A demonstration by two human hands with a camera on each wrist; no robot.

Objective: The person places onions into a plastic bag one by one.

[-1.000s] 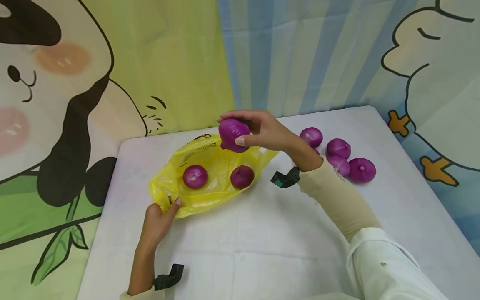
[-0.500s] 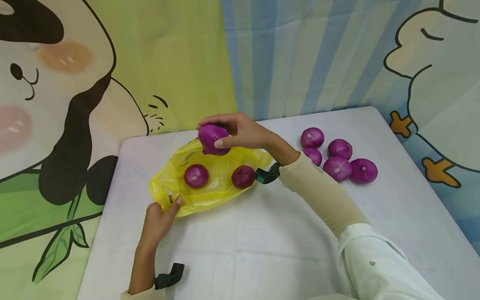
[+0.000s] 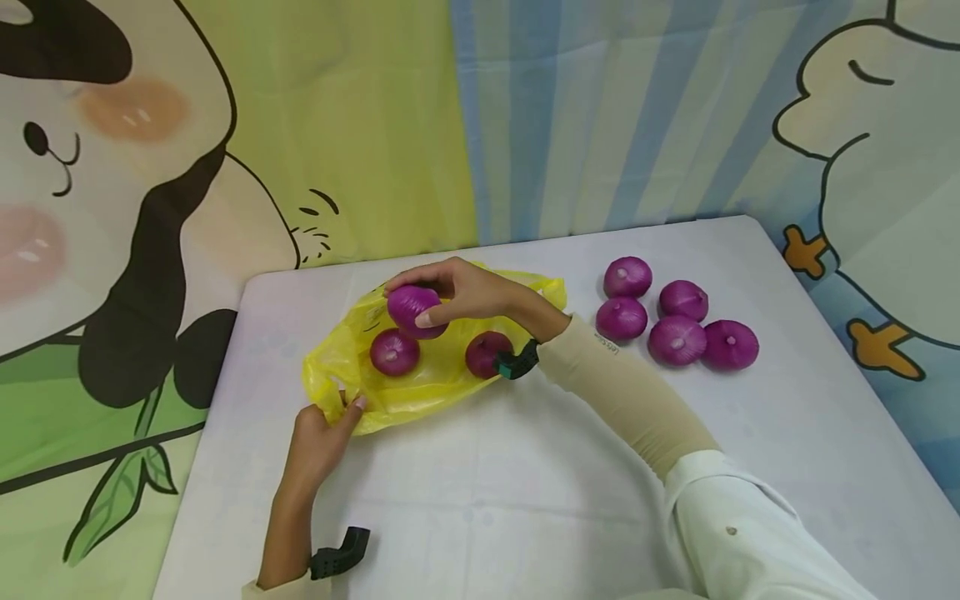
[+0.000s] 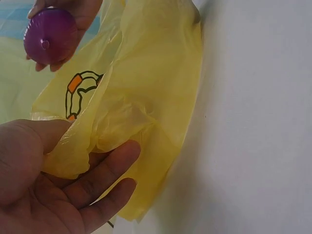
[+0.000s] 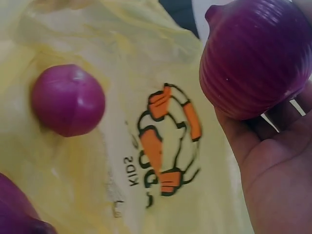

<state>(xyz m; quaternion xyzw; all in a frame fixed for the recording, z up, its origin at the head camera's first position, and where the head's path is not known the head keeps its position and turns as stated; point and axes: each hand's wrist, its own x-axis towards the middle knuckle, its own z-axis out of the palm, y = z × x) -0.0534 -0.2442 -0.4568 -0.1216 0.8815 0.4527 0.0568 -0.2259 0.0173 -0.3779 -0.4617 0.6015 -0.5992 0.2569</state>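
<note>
My right hand (image 3: 468,293) grips a purple onion (image 3: 415,312) over the yellow plastic bag (image 3: 405,408). In the right wrist view the held onion (image 5: 258,58) fills the upper right corner, fingers and thumb around it. Two more onions lie in the bag: one at its left (image 3: 394,352) and a darker onion (image 3: 486,353) at its right, partly covered by the wrist camera. My left hand (image 3: 324,442) pinches the bag's near left edge, and in the left wrist view its thumb passes behind the thin yellow film (image 4: 73,156).
Several purple onions (image 3: 677,340) stand grouped at the right of the white table (image 3: 480,517). A curtain with cartoon animals (image 3: 375,125) hangs right behind the table's far edge. Each wrist carries a small black camera (image 3: 341,554).
My right hand has moved left and then down with its onion, coming closer over the bag and the left onion. The left hand keeps its place on the bag's edge.
</note>
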